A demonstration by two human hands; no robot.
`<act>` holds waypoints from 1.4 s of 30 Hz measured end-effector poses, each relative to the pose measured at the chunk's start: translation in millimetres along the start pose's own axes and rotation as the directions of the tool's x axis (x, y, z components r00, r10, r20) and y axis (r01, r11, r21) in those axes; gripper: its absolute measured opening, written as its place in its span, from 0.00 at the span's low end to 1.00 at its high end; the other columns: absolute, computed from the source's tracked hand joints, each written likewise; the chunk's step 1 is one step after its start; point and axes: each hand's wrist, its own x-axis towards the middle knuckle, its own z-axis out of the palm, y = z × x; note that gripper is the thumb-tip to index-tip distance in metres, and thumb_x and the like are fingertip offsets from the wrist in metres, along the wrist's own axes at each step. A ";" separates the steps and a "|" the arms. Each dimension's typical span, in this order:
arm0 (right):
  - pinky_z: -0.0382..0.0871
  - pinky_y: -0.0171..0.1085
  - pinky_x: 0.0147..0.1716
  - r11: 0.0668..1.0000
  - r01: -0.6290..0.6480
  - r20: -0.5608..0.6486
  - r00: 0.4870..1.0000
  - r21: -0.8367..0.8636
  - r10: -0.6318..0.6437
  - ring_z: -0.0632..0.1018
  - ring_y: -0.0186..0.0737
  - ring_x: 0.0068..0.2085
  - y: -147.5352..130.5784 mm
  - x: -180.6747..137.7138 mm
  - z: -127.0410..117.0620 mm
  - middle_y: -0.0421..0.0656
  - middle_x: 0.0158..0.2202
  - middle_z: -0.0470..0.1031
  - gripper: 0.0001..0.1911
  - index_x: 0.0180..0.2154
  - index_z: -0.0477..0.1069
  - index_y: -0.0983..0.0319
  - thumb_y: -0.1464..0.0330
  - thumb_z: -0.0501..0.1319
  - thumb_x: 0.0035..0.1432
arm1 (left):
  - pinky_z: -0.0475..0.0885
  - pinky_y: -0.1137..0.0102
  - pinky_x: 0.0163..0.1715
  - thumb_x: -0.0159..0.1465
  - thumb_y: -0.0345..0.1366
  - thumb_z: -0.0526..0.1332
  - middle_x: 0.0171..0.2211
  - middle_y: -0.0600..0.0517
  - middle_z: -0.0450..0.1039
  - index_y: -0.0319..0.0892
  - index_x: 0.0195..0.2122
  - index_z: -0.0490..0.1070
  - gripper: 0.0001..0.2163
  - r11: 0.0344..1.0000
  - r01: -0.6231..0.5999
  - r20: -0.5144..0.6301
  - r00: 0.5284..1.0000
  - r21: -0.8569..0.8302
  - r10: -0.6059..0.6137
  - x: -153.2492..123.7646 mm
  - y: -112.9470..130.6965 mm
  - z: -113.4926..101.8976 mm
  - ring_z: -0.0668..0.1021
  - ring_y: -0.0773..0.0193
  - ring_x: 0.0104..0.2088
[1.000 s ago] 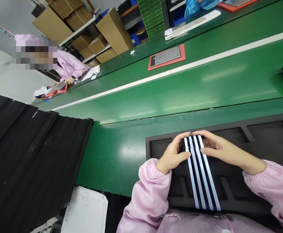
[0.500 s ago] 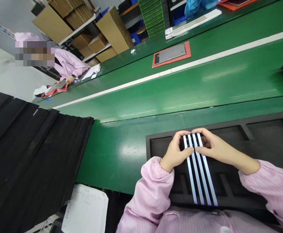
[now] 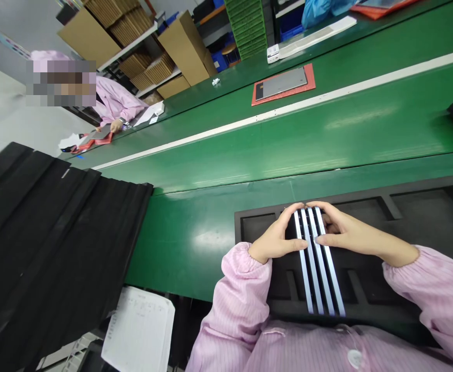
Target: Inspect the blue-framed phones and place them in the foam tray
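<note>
Several slim tablet-like slabs (image 3: 323,274) stand on their long edges side by side, their silvery-blue rims facing up and narrow dark gaps between them. They rest in a black foam tray (image 3: 250,227) with moulded recesses. My left hand (image 3: 281,235) clasps the left side of the row at its far end, thumb on the near part of the rims and fingers curled over the far end. From the right, my right hand (image 3: 338,230) grips the same end, its thumb lying across the rims. The slabs' broad faces are hidden.
Black foam trays (image 3: 56,232) are stacked at left, with a written paper sheet (image 3: 139,325) below. Across the green conveyor (image 3: 211,160), a grey slab (image 3: 283,83) lies on red wrap (image 3: 311,77). A co-worker in a pink sleeve (image 3: 120,98) handles a similar piece at far left.
My two thumbs, which met in the middle of the rims, have drawn slightly apart. Both hands stay at the far end of the slabs. The view has shifted a little.
</note>
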 end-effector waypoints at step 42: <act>0.65 0.44 0.45 0.144 0.339 0.014 0.423 -0.930 -0.906 0.71 0.41 0.44 -86.8 -127.8 -1.1 0.41 0.38 0.73 0.08 0.29 0.69 0.61 0.74 0.54 0.58 | 0.63 0.70 0.38 0.41 0.29 0.67 0.37 0.47 0.70 0.35 0.41 0.70 0.23 0.671 0.140 -0.132 0.932 -0.728 -0.338 -67.8 77.9 148.1 0.70 0.64 0.35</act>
